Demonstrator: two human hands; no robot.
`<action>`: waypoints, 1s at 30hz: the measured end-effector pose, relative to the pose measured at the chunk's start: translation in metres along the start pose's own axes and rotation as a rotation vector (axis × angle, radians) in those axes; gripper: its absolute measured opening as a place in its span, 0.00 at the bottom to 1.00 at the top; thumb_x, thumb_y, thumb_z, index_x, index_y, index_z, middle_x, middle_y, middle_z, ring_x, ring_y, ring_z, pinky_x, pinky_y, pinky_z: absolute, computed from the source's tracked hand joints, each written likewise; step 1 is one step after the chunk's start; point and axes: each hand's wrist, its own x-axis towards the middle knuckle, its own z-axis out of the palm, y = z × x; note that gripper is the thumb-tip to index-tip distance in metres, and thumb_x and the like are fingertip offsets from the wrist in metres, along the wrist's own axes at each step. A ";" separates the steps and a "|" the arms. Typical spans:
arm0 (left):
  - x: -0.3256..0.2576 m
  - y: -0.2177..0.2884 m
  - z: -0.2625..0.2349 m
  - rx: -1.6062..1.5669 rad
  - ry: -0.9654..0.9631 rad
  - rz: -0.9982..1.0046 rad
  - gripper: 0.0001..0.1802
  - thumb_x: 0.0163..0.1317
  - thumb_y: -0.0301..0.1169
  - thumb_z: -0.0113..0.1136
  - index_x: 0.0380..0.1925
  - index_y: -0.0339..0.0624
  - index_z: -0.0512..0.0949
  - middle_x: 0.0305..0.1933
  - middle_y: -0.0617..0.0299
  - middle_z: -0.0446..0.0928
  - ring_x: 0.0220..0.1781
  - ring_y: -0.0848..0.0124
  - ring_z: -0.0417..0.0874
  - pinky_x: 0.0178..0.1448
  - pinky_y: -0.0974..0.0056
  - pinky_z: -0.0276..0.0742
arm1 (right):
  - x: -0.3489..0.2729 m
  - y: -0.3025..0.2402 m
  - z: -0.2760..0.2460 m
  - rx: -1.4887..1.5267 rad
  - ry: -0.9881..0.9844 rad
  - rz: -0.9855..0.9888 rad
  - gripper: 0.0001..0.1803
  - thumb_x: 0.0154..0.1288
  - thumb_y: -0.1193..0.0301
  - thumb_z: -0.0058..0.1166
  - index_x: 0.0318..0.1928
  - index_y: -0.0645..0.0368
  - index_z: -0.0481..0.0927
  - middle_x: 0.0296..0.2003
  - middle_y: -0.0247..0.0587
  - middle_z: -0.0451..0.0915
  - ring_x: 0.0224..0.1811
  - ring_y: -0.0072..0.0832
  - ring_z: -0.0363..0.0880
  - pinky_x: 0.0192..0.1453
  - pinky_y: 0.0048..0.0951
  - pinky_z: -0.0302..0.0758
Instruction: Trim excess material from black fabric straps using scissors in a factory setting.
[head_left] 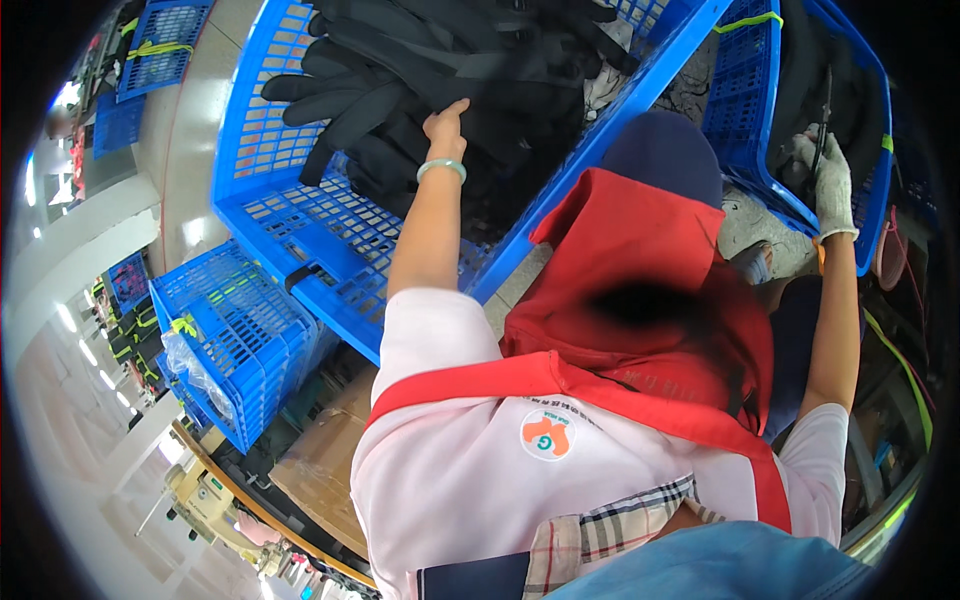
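Observation:
My left hand (pixel 446 128), bare with a pale green bangle at the wrist, reaches into a large blue plastic crate (pixel 340 262). Its fingers look curled on a black padded strap (pixel 395 60), one of a heap piled in that crate; black fabric partly hides the grip. On the right, my right hand (pixel 832 185) wears a whitish knit glove. It is closed on a slim dark metal tool (pixel 825 110) that looks like scissors, held with its point away from me. That hand is over a second blue crate (pixel 772 120) with more black padded pieces inside.
A red apron (pixel 630 240) covers my lap between the two crates. Stacked blue crates (pixel 235 330) stand at the left, with a cardboard box (pixel 330 450) nearer me. A sewing machine (pixel 205 500) is at the lower left. Another blue crate (pixel 160 50) sits on the floor farther off.

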 end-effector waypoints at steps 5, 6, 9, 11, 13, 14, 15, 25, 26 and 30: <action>-0.143 0.118 -0.026 -0.592 -0.773 -0.183 0.19 0.57 0.26 0.66 0.48 0.33 0.74 0.47 0.52 0.78 0.46 0.62 0.80 0.55 0.60 0.77 | -0.081 -0.027 0.030 0.059 -0.036 -0.050 0.15 0.62 0.71 0.59 0.47 0.62 0.72 0.29 0.32 0.76 0.24 0.17 0.71 0.27 0.18 0.67; -0.170 0.136 -0.043 -0.605 -0.837 -0.119 0.18 0.58 0.28 0.66 0.47 0.34 0.75 0.47 0.53 0.78 0.47 0.63 0.80 0.55 0.61 0.77 | -0.096 -0.040 0.042 0.063 -0.098 -0.085 0.14 0.64 0.71 0.58 0.47 0.62 0.72 0.31 0.33 0.76 0.25 0.18 0.72 0.27 0.18 0.68; -0.243 0.159 -0.072 -0.650 -0.962 0.026 0.17 0.59 0.29 0.65 0.46 0.35 0.76 0.47 0.54 0.79 0.47 0.65 0.80 0.55 0.61 0.77 | -0.147 -0.084 0.088 0.537 -0.306 0.050 0.13 0.66 0.68 0.56 0.46 0.63 0.72 0.30 0.34 0.76 0.26 0.20 0.74 0.30 0.21 0.72; -0.288 0.159 -0.075 -0.717 -0.967 0.158 0.14 0.63 0.30 0.62 0.47 0.37 0.76 0.46 0.54 0.79 0.47 0.65 0.80 0.55 0.60 0.77 | -0.176 -0.097 0.109 0.835 -0.484 0.148 0.14 0.65 0.67 0.57 0.46 0.62 0.73 0.31 0.34 0.77 0.29 0.21 0.76 0.33 0.21 0.73; -0.315 0.157 -0.076 -0.752 -1.010 0.163 0.14 0.63 0.30 0.62 0.47 0.37 0.76 0.46 0.55 0.79 0.47 0.65 0.80 0.55 0.60 0.77 | -0.212 -0.123 0.125 0.541 -0.497 -0.123 0.13 0.62 0.71 0.59 0.44 0.61 0.73 0.31 0.33 0.74 0.31 0.20 0.74 0.35 0.21 0.73; -0.327 0.157 -0.074 -0.795 -1.038 0.173 0.14 0.63 0.30 0.62 0.47 0.38 0.76 0.46 0.55 0.79 0.47 0.65 0.80 0.55 0.60 0.77 | -0.230 -0.138 0.125 0.194 -0.434 -0.373 0.12 0.61 0.76 0.60 0.42 0.60 0.71 0.32 0.32 0.72 0.31 0.17 0.73 0.35 0.21 0.72; -0.340 0.156 -0.073 -0.818 -1.096 0.128 0.15 0.60 0.25 0.64 0.47 0.39 0.76 0.45 0.58 0.79 0.47 0.67 0.80 0.55 0.62 0.76 | -0.236 -0.131 0.123 0.069 -0.392 -0.327 0.16 0.56 0.80 0.63 0.42 0.60 0.72 0.32 0.29 0.70 0.33 0.16 0.72 0.35 0.20 0.72; -0.384 0.115 -0.072 -0.487 -1.320 0.198 0.15 0.49 0.14 0.67 0.37 0.37 0.78 0.37 0.62 0.81 0.39 0.72 0.82 0.48 0.68 0.78 | -0.280 -0.093 0.077 0.158 -0.154 -0.423 0.23 0.56 0.64 0.67 0.48 0.61 0.73 0.30 0.37 0.79 0.28 0.21 0.77 0.34 0.24 0.75; -0.385 0.116 -0.073 -0.500 -1.317 0.174 0.15 0.49 0.14 0.67 0.37 0.37 0.78 0.37 0.61 0.81 0.39 0.71 0.82 0.49 0.68 0.78 | -0.285 -0.090 0.066 -0.049 -0.105 -0.505 0.25 0.55 0.62 0.68 0.47 0.61 0.73 0.25 0.39 0.78 0.27 0.25 0.77 0.33 0.28 0.74; -0.385 0.116 -0.076 -0.491 -1.345 0.187 0.15 0.50 0.13 0.67 0.38 0.36 0.79 0.37 0.60 0.81 0.39 0.71 0.83 0.49 0.67 0.80 | -0.310 -0.090 0.044 -0.533 -0.326 -0.361 0.38 0.48 0.50 0.68 0.53 0.62 0.70 0.27 0.51 0.78 0.31 0.43 0.80 0.38 0.37 0.74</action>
